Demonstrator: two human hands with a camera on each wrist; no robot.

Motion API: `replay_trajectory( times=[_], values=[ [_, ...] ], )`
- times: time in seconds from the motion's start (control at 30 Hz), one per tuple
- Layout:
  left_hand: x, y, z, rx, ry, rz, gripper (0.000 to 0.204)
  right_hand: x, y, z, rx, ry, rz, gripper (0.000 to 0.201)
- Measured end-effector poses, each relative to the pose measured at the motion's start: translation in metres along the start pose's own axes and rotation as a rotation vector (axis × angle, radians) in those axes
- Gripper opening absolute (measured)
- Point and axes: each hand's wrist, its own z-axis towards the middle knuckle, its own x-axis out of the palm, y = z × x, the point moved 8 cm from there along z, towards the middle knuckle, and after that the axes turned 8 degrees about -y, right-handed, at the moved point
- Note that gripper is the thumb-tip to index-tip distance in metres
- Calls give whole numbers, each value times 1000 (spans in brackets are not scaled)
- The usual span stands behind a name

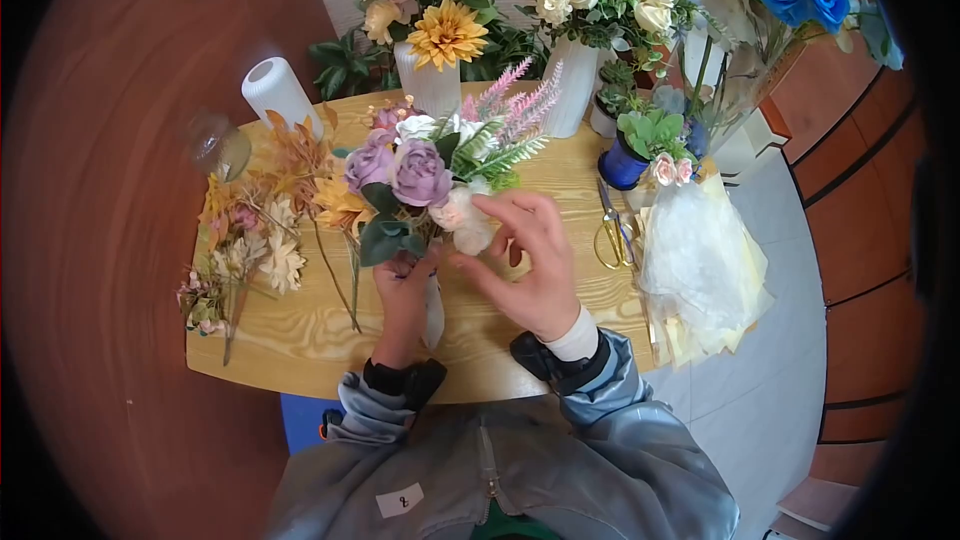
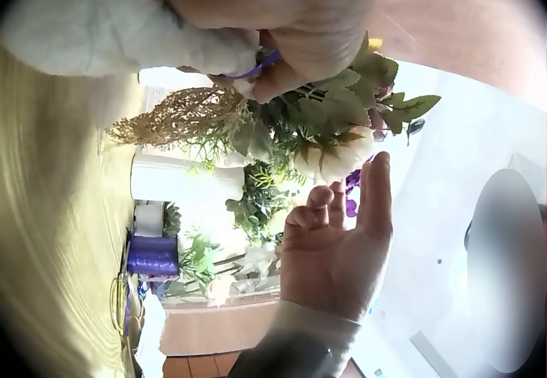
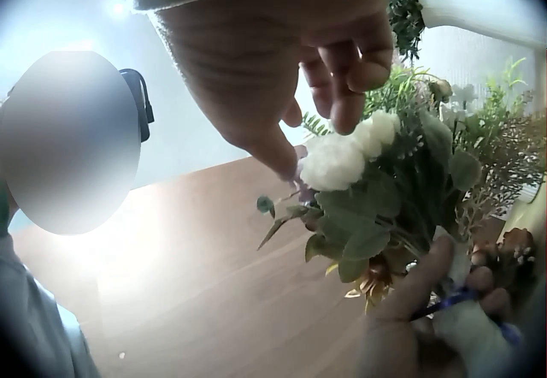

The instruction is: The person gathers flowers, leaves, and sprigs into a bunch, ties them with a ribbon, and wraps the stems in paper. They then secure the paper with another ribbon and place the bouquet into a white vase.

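Note:
My left hand (image 1: 402, 305) grips a bouquet by its stems, low over the table. Purple roses (image 1: 422, 172), pale white-pink flowers (image 1: 462, 218), pink sprays (image 1: 510, 100) and green leaves make up its head. White wrapping (image 2: 102, 23) covers the stems below the fingers, with a purple ribbon (image 3: 461, 297) around them. To the right of the bouquet, my right hand (image 1: 535, 270) is held up with spread, slightly bent fingers and nothing in its grasp. Its fingertips are right at the white flowers (image 3: 346, 156) in the right wrist view.
Loose artificial flowers (image 1: 282, 258) lie on the table's left side. A white vase (image 1: 280, 92) and a glass jar (image 1: 220, 148) stand behind them. Filled vases (image 1: 430, 80) line the back. Scissors (image 1: 609, 240), a blue ribbon spool (image 1: 622, 166) and wrapping paper (image 1: 705, 270) are at the right.

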Motion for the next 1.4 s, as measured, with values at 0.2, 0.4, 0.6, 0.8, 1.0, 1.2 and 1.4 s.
replay_trajectory(
  times=[0.2, 0.4, 0.6, 0.8, 1.0, 1.2, 1.4],
  values=[
    [-4, 10, 0, -61, 42, 136, 28, 9, -18, -1, 9, 47, -69, 21],
    [2, 0, -2, -87, -14, 47, 30, -15, -29, 3, 5, -112, 1, 17],
    [3, 4, -3, -147, -8, 18, 23, 4, -18, -6, -53, 19, -158, 35],
    [1, 11, -7, -229, -19, 42, 23, 13, -35, -6, -15, 69, 7, 27],
    [-2, 17, -6, -281, -3, -48, 25, -2, -50, -5, 127, -34, 139, 16],
    [8, 22, -9, -356, 46, -72, 25, 4, -52, -5, 254, -4, 211, 14],
    [1, 5, -3, -191, -42, -9, 25, -4, -69, -20, 304, -93, 258, 13]
  ],
)
